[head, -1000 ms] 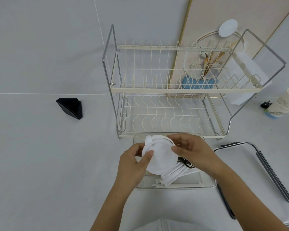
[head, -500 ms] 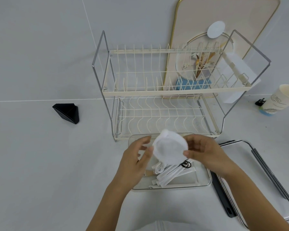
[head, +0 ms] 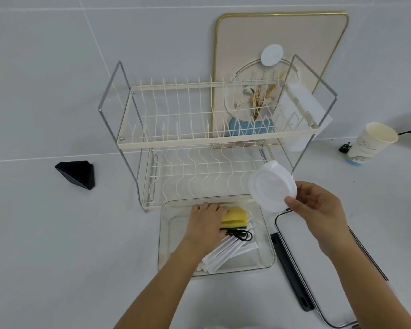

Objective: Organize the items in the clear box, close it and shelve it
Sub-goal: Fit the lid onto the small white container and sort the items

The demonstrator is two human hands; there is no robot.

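Note:
A clear box (head: 267, 256) lies on the white counter in front of the two-tier dish rack (head: 199, 138). Inside it are a yellow and green sponge (head: 235, 217), black hair ties (head: 241, 234) and several white paper-wrapped sticks (head: 228, 254). My left hand (head: 205, 224) reaches into the box, palm down, its fingers at the sponge's left side. My right hand (head: 318, 210) holds a round white plastic lid (head: 272, 185) up to the right of the box, above its rim. The box's own lid (head: 301, 252), clear with black clasps, lies flat to the right.
A black triangular object (head: 77, 173) sits on the counter at the left. A paper cup (head: 370, 142) stands at the far right near a black plug. A framed picture (head: 280, 55) leans against the wall behind the rack.
My right hand has carried the round lid away to the right of the box. My left hand let go of it and dropped into the box onto the sponge, which is now uncovered.

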